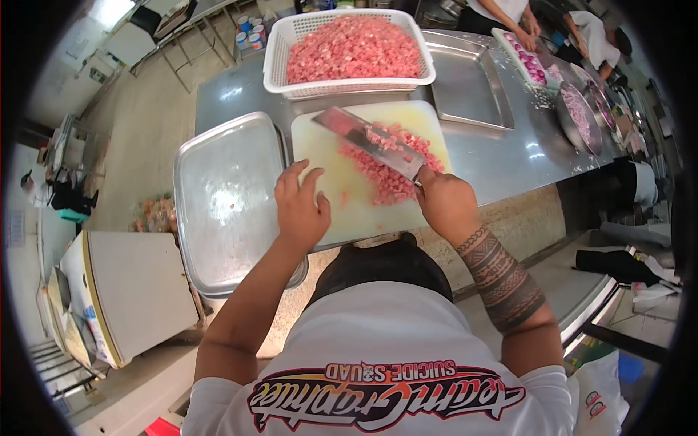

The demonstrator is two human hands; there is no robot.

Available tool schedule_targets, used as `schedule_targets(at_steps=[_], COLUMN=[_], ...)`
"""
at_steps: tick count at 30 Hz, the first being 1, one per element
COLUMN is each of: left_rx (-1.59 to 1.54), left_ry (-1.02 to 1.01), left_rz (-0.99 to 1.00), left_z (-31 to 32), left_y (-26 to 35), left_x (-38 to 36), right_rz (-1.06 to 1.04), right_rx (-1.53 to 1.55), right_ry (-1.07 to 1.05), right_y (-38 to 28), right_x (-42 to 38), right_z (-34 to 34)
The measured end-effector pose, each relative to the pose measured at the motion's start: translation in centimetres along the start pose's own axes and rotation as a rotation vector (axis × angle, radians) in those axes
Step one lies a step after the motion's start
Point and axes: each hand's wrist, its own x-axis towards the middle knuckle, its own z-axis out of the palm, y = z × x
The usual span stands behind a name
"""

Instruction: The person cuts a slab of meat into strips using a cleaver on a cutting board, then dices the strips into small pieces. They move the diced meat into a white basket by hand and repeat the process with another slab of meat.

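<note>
My right hand [448,204] is closed round the handle of a cleaver [340,123]. Its broad blade points to the upper left over the cutting board [320,145], and small bits of meat lie on the blade. Beneath and around the blade is a heap of diced raw meat [389,174] on the board. My left hand [301,203] hovers near the board's left edge, fingers apart and slightly curled, holding nothing. A white perforated basket [349,90] piled with diced meat [355,47] stands just behind the board.
An upturned or shallow metal tray [225,196] lies left of the board. Another metal tray [465,80] sits at the back right. Farther right, other people's hands [529,33] work near a board of purple onions [534,67]; a bowl of chopped onion [579,120] stands close by.
</note>
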Motion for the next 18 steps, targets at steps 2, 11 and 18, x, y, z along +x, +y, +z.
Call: schedule_targets(at_steps=[2, 11, 18], left_rx=[0.035, 0.248, 0.181], left_ry=[0.020, -0.453, -0.496], left_rz=[0.181, 0.323, -0.037], left_z=[0.1, 9.4, 9.0], left_y=[3.4, 9.6, 3.6], left_x=[1.7, 5.6, 4.7], right_rz=[-0.070, -0.294, -0.075], right_rx=[-0.100, -0.174, -0.044], right_ry=[0.019, -0.003, -0.082], right_y=[1.4, 4.8, 15.5], right_x=[-0.2, -2.1, -9.8], right_z=[-0.3, -2.1, -5.1])
